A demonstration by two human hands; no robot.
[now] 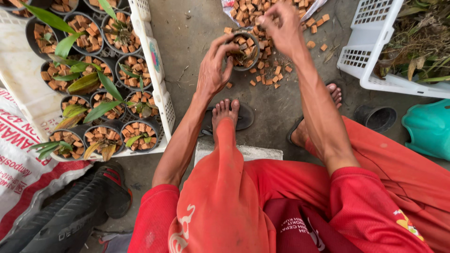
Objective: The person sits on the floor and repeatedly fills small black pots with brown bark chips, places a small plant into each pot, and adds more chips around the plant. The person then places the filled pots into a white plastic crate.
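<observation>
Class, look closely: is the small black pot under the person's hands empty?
No: the pot gripped by the left hand already holds brick chips and plant roots.

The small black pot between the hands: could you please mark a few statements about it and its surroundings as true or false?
1. The left hand holds the small black pot by its rim. True.
2. The pot is empty. False: it holds brick chips.
3. The right hand is above the pot. True.
4. The white crate on the left holds empty pots. False: its pots hold chips and green plants.
5. The person wears boots. False: the feet are in sandals.
</observation>
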